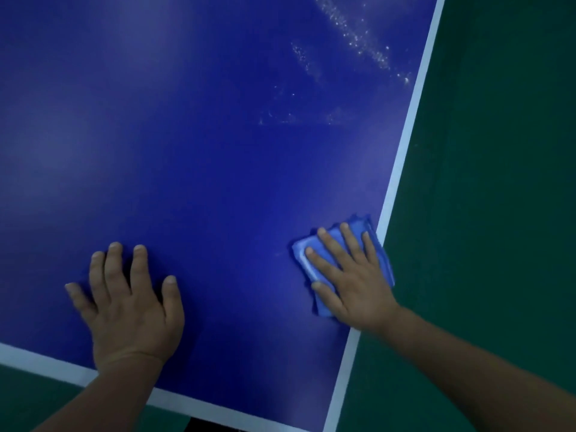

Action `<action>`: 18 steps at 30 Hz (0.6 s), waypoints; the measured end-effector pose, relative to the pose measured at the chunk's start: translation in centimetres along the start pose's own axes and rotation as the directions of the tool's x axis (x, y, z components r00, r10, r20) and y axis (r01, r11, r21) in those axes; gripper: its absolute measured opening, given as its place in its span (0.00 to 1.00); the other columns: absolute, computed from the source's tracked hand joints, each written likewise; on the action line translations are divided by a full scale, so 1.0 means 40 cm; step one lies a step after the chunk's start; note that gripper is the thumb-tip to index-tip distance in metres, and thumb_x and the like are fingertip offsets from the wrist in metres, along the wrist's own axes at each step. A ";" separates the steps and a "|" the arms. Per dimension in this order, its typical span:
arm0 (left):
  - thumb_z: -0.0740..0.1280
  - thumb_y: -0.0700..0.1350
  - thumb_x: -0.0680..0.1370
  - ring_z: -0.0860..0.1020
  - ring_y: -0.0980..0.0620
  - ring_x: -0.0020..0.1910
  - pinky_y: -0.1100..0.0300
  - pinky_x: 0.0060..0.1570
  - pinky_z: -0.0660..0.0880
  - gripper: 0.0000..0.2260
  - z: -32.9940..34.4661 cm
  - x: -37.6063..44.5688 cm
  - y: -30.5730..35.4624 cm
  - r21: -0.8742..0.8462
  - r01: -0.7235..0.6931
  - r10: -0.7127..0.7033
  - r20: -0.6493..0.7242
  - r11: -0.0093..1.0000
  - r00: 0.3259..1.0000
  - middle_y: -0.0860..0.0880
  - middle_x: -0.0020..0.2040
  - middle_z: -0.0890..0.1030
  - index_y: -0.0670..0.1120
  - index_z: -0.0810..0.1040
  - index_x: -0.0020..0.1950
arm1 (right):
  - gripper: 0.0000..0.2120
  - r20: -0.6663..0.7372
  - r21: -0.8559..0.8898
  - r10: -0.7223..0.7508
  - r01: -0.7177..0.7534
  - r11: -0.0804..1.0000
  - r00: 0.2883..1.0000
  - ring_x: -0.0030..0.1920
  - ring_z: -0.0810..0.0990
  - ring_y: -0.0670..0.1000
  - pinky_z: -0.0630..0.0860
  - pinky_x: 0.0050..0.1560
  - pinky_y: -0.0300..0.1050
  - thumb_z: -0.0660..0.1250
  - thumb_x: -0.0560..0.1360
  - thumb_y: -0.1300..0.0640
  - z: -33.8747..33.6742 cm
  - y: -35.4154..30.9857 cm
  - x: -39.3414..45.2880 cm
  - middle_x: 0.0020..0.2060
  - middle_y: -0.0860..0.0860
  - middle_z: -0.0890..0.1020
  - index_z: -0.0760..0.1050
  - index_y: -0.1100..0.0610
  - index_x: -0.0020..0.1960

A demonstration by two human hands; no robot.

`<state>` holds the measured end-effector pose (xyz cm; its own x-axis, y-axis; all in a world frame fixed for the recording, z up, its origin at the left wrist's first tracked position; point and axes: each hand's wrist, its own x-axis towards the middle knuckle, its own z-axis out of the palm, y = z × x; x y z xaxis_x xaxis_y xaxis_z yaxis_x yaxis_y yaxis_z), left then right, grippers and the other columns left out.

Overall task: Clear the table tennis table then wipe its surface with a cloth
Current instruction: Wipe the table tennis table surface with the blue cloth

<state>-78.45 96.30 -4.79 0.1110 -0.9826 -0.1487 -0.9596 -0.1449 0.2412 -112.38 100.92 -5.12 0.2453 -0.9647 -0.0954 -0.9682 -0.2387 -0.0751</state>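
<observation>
Blue table (218, 135) fills view, white border line along near and right edges. Folded blue cloth (314, 244) at 4 o'clock, just beside right border line. Right hand (352, 275) flat on cloth, fingers straight, spread. Left hand (127, 300) at 7 o'clock, palm down on bare surface, fingers spread. Droplets (358, 39) at 1 o'clock. Green floor (498, 182) beyond right edge.

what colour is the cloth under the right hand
Blue, a lighter shade than the table top; the cloth shows in the head view.

Nothing readable here, honestly. No text, logo or number shows on the table (218, 151) or the cloth (311, 254).
</observation>
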 end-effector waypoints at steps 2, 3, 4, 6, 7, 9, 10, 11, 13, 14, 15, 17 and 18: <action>0.50 0.58 0.79 0.49 0.43 0.79 0.35 0.75 0.41 0.30 0.001 0.000 0.000 0.000 0.004 -0.004 -0.008 1.000 1.000 0.40 0.78 0.56 0.42 0.62 0.76 | 0.27 -0.003 -0.023 0.143 -0.143 0.989 0.990 0.79 0.54 0.61 0.49 0.76 0.67 0.48 0.82 0.38 -0.025 0.067 0.096 0.79 0.50 0.59 0.58 0.44 0.79; 0.51 0.58 0.79 0.49 0.42 0.79 0.35 0.75 0.41 0.30 0.001 0.000 0.000 -0.003 0.004 -0.005 -0.011 1.000 1.000 0.40 0.78 0.56 0.42 0.62 0.76 | 0.29 0.004 -0.010 0.264 -0.264 0.965 0.965 0.79 0.52 0.61 0.48 0.76 0.66 0.46 0.81 0.37 -0.040 0.098 0.154 0.80 0.50 0.58 0.57 0.44 0.79; 0.51 0.57 0.79 0.49 0.42 0.79 0.35 0.75 0.42 0.30 0.001 0.000 0.000 -0.006 0.003 -0.003 -0.015 1.000 1.000 0.40 0.78 0.56 0.42 0.62 0.76 | 0.30 0.021 0.012 0.371 -0.371 0.928 0.928 0.80 0.49 0.60 0.46 0.76 0.65 0.44 0.80 0.36 -0.054 0.125 0.207 0.80 0.49 0.55 0.54 0.43 0.80; 0.51 0.57 0.79 0.50 0.42 0.78 0.35 0.74 0.42 0.30 0.000 -0.002 0.001 -0.009 -0.005 0.005 -0.023 1.000 1.000 0.39 0.78 0.57 0.42 0.62 0.76 | 0.30 0.016 0.061 0.495 -0.495 0.867 0.869 0.80 0.44 0.59 0.42 0.77 0.65 0.43 0.80 0.36 -0.063 0.151 0.283 0.81 0.48 0.51 0.50 0.42 0.80; 0.51 0.57 0.79 0.50 0.42 0.78 0.35 0.75 0.41 0.30 -0.001 -0.003 0.001 -0.012 -0.008 0.008 -0.024 1.000 1.000 0.39 0.78 0.57 0.42 0.62 0.76 | 0.30 0.013 0.083 0.525 -0.524 0.848 0.851 0.80 0.43 0.59 0.41 0.77 0.65 0.43 0.80 0.36 -0.063 0.139 0.310 0.81 0.47 0.50 0.49 0.42 0.80; 0.50 0.58 0.79 0.49 0.43 0.79 0.36 0.75 0.41 0.30 -0.002 -0.003 0.001 -0.015 -0.006 0.006 -0.021 1.000 1.000 0.40 0.78 0.57 0.43 0.62 0.76 | 0.30 0.000 0.055 0.485 -0.484 0.873 0.874 0.80 0.44 0.60 0.42 0.76 0.68 0.45 0.80 0.36 -0.052 0.060 0.337 0.81 0.48 0.50 0.49 0.42 0.80; 0.50 0.58 0.79 0.49 0.43 0.79 0.36 0.75 0.41 0.30 -0.003 -0.003 0.001 -0.013 -0.004 0.004 -0.017 1.000 1.000 0.40 0.78 0.56 0.43 0.62 0.77 | 0.30 -0.026 0.020 0.389 -0.388 0.921 0.921 0.80 0.46 0.62 0.45 0.75 0.70 0.47 0.80 0.37 -0.041 0.000 0.329 0.81 0.50 0.51 0.51 0.43 0.80; 0.49 0.58 0.79 0.48 0.44 0.79 0.36 0.75 0.40 0.30 -0.003 -0.005 0.001 -0.012 0.000 0.000 -0.013 1.000 1.000 0.40 0.79 0.56 0.43 0.62 0.77 | 0.30 -0.038 0.007 0.225 -0.225 0.974 0.973 0.79 0.48 0.63 0.48 0.74 0.71 0.49 0.80 0.37 -0.030 -0.067 0.304 0.81 0.51 0.53 0.53 0.43 0.80; 0.49 0.59 0.79 0.48 0.44 0.79 0.37 0.75 0.40 0.31 -0.003 -0.004 0.002 -0.020 0.002 -0.002 -0.015 1.000 1.000 0.41 0.79 0.56 0.43 0.62 0.77 | 0.28 -0.005 0.019 -0.240 0.240 0.971 0.971 0.79 0.49 0.64 0.49 0.73 0.73 0.53 0.81 0.39 0.000 -0.184 0.194 0.80 0.52 0.56 0.58 0.44 0.79; 0.49 0.58 0.79 0.48 0.44 0.79 0.37 0.75 0.40 0.31 -0.003 -0.003 0.002 -0.023 -0.001 0.000 -0.017 1.000 1.000 0.41 0.79 0.56 0.43 0.62 0.77 | 0.27 0.023 0.049 -0.446 0.445 0.894 0.895 0.79 0.48 0.64 0.46 0.73 0.73 0.54 0.81 0.40 0.009 -0.209 0.128 0.80 0.51 0.57 0.60 0.44 0.78; 0.49 0.58 0.79 0.48 0.44 0.79 0.37 0.75 0.40 0.30 -0.003 -0.003 0.001 -0.025 -0.006 0.005 -0.019 1.000 1.000 0.41 0.79 0.56 0.43 0.62 0.77 | 0.26 0.047 0.069 -0.580 0.576 0.814 0.814 0.79 0.49 0.63 0.45 0.74 0.72 0.55 0.81 0.40 0.012 -0.200 0.077 0.80 0.50 0.57 0.62 0.44 0.78; 0.50 0.58 0.79 0.48 0.44 0.79 0.36 0.75 0.40 0.30 -0.002 -0.004 0.001 -0.027 -0.011 0.010 -0.023 1.000 1.000 0.41 0.79 0.56 0.43 0.62 0.77 | 0.25 0.063 0.047 -0.614 0.612 0.789 0.787 0.79 0.53 0.63 0.48 0.74 0.71 0.56 0.81 0.40 -0.005 -0.109 0.062 0.79 0.50 0.60 0.65 0.45 0.77; 0.49 0.58 0.79 0.48 0.44 0.79 0.36 0.75 0.40 0.30 -0.003 -0.004 0.001 -0.023 -0.009 0.009 -0.023 1.000 1.000 0.41 0.79 0.56 0.43 0.62 0.77 | 0.26 0.049 0.000 -0.511 0.512 0.859 0.858 0.78 0.55 0.64 0.51 0.73 0.72 0.55 0.81 0.39 -0.014 -0.053 0.086 0.78 0.51 0.61 0.64 0.46 0.77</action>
<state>-78.48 96.45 -4.66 0.1084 -0.9863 -0.1244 -0.9544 -0.1382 0.2646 -109.49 98.05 -4.74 0.7076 -0.7006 -0.0917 -0.7065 -0.6986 -0.1135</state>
